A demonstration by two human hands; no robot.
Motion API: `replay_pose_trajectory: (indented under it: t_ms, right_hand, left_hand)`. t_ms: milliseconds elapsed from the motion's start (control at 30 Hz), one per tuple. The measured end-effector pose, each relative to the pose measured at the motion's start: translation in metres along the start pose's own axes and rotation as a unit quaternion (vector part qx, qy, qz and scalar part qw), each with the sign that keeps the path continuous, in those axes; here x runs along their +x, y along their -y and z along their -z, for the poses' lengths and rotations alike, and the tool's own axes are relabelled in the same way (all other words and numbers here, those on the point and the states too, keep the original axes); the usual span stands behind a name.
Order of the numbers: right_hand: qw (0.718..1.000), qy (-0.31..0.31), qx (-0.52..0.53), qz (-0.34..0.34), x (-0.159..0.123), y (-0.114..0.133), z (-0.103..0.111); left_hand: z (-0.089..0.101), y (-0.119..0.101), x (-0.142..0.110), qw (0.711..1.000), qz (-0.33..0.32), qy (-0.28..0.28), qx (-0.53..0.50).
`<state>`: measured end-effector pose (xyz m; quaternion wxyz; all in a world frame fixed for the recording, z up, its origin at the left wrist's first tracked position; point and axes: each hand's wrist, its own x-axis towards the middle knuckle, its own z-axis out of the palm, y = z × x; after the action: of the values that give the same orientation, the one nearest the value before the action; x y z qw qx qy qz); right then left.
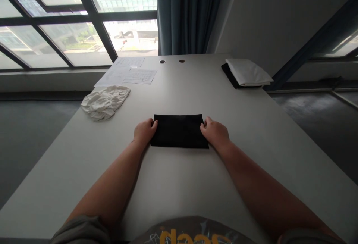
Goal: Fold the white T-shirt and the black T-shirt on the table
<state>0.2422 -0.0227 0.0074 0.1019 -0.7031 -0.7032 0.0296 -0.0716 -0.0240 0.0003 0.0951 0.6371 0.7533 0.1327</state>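
A black folded cloth (179,132) lies in a neat rectangle in front of me on the white table. My left hand (145,130) is closed on its left edge, thumb on top and the other fingers curled out of sight. At the opposite edge, my right hand (214,130) pinches the cloth in the same way. Both forearms reach in from the lower corners of the view.
On the white table (179,180), a crumpled white cloth (105,102) sits at the left edge, near paper sheets (140,76). At the far right, a folded white cloth (247,72) rests on a black one (231,78). Two round holes pierce the far end.
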Motion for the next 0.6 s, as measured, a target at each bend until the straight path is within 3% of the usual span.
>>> replay_pose_trajectory:
  t_ms: [100,167,233,333,467,600]
  right_hand:
    - [0.989,-0.116,0.025,0.086,0.000,0.016,0.004]
    - [0.978,-0.141,0.038,0.147,0.001,0.033,0.003]
    - [0.974,-0.126,0.044,0.180,0.003,0.049,-0.002]
    - [0.981,-0.062,0.031,0.180,0.007,0.061,-0.019]
    - [0.983,0.005,0.024,0.182,0.008,0.048,-0.036]
    - [0.970,0.017,0.049,0.236,0.005,0.019,-0.029]
  left_hand:
    - [-0.004,0.000,0.008,0.998,-0.028,-0.022,-0.048]
    - [-0.008,0.001,0.017,0.991,-0.081,-0.054,-0.086]
    - [-0.011,0.003,0.028,0.977,-0.155,-0.064,-0.128]
    - [-0.014,0.006,0.042,0.957,-0.227,0.003,-0.180]
    - [-0.010,0.011,0.046,0.952,-0.216,0.043,-0.212]
    - [-0.004,0.016,0.034,0.952,-0.204,0.063,-0.221]
